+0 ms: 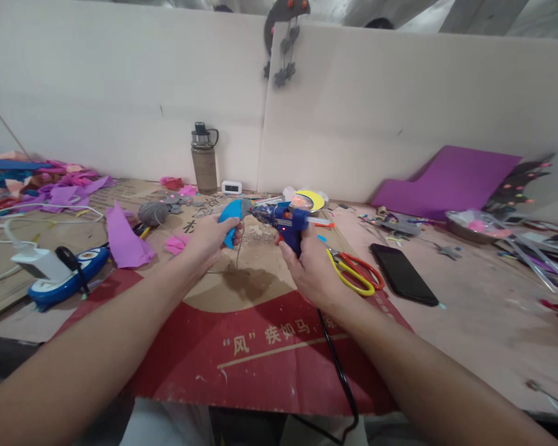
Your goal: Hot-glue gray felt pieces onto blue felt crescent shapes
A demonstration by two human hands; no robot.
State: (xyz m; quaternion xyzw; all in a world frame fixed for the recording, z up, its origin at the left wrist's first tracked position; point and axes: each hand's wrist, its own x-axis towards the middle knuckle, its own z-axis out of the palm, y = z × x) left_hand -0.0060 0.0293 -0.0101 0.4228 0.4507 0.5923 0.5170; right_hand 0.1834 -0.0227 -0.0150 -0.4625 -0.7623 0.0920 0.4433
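Note:
My left hand (212, 238) pinches a blue curved felt piece (231, 214) above the cardboard, with a grey string hanging below it. Wrapped round the handle of a blue glue gun (283, 223) is my right hand (309, 263). The gun's nozzle points left and lies close to the grey edge of the blue piece; whether they touch is too small to tell. A clear glue stick sticks out of the gun's back, and its black cord (337, 365) runs down over the red part of the cardboard (270, 365).
Scissors (358, 272) and a black phone (404, 274) lie to the right. A bottle (204, 161) stands at the back. Left are a power strip (69, 279), grey yarn (153, 212) and felt scraps (125, 238). Purple sheet (451, 183) leans at back right.

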